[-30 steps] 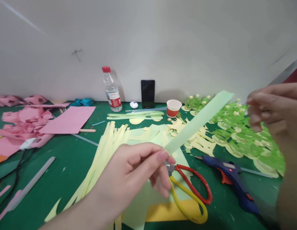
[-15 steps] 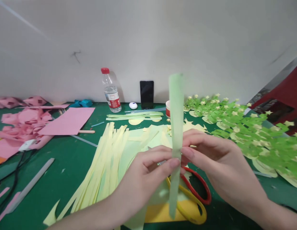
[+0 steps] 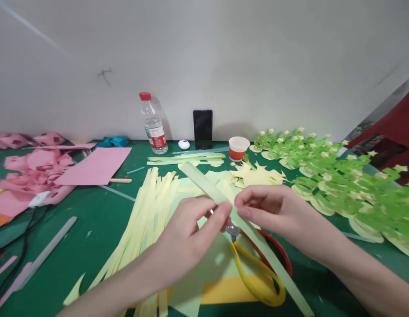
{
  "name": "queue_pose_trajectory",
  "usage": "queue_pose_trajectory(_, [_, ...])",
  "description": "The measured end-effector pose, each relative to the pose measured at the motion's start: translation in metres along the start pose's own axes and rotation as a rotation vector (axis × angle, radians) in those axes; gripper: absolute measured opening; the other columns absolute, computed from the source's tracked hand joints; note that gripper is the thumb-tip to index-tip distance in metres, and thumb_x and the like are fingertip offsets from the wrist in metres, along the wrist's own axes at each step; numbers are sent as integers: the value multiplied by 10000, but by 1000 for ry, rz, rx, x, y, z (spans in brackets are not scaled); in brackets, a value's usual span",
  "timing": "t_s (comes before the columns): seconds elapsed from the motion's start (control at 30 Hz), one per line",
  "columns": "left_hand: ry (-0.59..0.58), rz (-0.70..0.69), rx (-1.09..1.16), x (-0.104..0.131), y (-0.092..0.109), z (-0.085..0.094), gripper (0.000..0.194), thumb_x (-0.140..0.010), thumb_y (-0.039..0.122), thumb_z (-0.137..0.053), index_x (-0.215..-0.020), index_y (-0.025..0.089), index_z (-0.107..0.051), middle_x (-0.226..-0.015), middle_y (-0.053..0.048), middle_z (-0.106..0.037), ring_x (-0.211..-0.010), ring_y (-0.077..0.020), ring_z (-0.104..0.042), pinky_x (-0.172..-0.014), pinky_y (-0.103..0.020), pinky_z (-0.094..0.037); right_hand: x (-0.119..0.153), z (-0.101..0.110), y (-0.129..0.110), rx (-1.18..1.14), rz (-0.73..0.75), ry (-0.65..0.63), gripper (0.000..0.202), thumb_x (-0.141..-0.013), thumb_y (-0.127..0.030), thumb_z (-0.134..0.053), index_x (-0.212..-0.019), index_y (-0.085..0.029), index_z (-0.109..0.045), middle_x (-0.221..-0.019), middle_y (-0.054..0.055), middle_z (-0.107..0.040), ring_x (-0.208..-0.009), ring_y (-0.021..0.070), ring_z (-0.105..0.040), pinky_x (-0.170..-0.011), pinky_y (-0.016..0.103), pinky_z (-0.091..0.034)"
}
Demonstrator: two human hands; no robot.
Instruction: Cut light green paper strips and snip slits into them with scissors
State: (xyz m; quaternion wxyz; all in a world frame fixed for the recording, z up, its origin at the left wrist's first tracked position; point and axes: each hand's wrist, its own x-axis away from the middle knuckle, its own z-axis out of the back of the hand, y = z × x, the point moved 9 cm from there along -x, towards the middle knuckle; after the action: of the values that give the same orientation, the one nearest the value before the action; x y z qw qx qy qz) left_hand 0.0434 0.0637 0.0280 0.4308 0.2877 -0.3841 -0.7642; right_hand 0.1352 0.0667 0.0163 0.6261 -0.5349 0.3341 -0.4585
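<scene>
Far left of the green table (image 3: 98,229) there's a messy pink pile (image 3: 35,169), with a clear stick (image 3: 46,253) lying in front and a pink sheet (image 3: 93,167) just right of it. Then comes a fan of yellow strips (image 3: 151,211), and behind those a red-capped bottle (image 3: 154,132) near the wall.

Left hand (image 3: 191,229) is next, thumb and fingers pinched on a pale green strip (image 3: 204,185). That strip runs slantwise from up by the middle to the bottom right, passing over the scissors (image 3: 233,231). Phone (image 3: 202,130) stands upright behind, cup (image 3: 239,149) a bit further right.

Right hand (image 3: 277,211) has its fingertips nearly together right at the strip's edge; can't tell if it's actually gripping. Far right, a whole bunch of curly green cutouts (image 3: 336,180) topped with little stars.
</scene>
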Motion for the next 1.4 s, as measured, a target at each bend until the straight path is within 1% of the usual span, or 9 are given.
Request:
queue_pose_trajectory(0.13, [-6,7,-61,1,-5,-2,346,-873,304,-411,-579,173,-538,-578,25,-581,-587,-114,-541,-574,-201,-397,-4,-7,6,-169,-3,-29,67,-715,-174,-570,-650,-187,-560,-609,-36,-543,-579,78,-498,-547,173,-383])
queue_pose_trajectory(0.23, [7,27,-80,0,-9,-1,397,-874,333,-390,-533,171,-514,-505,32,-512,-520,-106,-500,-524,-203,-377,-5,-10,9,-201,3,-35,83,-710,-177,-568,-635,-181,-533,-559,-52,-482,-494,61,-410,-455,171,-302])
queue_pose_trajectory(0.33, [63,37,-4,-3,-10,5,400,-868,308,-371,-512,175,-494,-481,40,-494,-496,-98,-488,-514,-191,-385,-6,-12,16,-241,-60,-24,98,-684,-209,-576,-629,-176,-502,-560,-49,-480,-470,56,-358,-425,181,-251])
queue_pose_trajectory(0.5, [187,44,110,-6,-15,24,370,-822,302,-440,-483,180,-526,-490,35,-543,-522,-103,-526,-540,-177,-425,-8,-6,18,-149,-93,27,101,-674,-243,-556,-617,-177,-506,-563,-42,-456,-499,68,-354,-450,199,-260])
queue_pose_trajectory(0.63, [181,64,113,-6,-18,28,371,-816,303,-462,-474,182,-542,-493,38,-557,-522,-99,-524,-546,-168,-429,-9,-6,19,-126,-123,16,112,-680,-271,-549,-629,-181,-506,-546,-46,-440,-456,60,-314,-420,201,-234])
queue_pose_trajectory(0.9, [163,89,130,-9,-17,28,367,-791,305,-465,-450,186,-531,-476,35,-544,-509,-101,-514,-550,-172,-434,-5,-7,19,-114,-143,4,84,-661,-249,-547,-624,-178,-523,-554,-47,-449,-456,54,-334,-414,187,-246])
queue_pose_trajectory(1.07, [165,97,131,-9,-18,29,360,-777,305,-472,-442,188,-527,-466,36,-535,-501,-98,-502,-536,-178,-422,-4,-9,20,-113,-149,-35,99,-691,-252,-550,-637,-171,-533,-541,-58,-431,-443,42,-333,-415,179,-256])
queue_pose_trajectory(1.27, [275,75,163,-9,-23,48,344,-774,301,-474,-452,193,-526,-484,38,-533,-518,-99,-494,-589,-202,-423,-7,-10,22,-124,-177,-59,88,-663,-210,-532,-592,-165,-507,-477,-81,-374,-405,29,-322,-397,172,-241])
queue_pose_trajectory(1.4, [274,81,186,-10,-25,52,346,-774,301,-485,-448,194,-533,-479,43,-532,-515,-92,-491,-575,-195,-416,-7,-10,22,-115,-189,-61,62,-643,-207,-523,-600,-163,-517,-475,-81,-375,-401,28,-324,-384,168,-227])
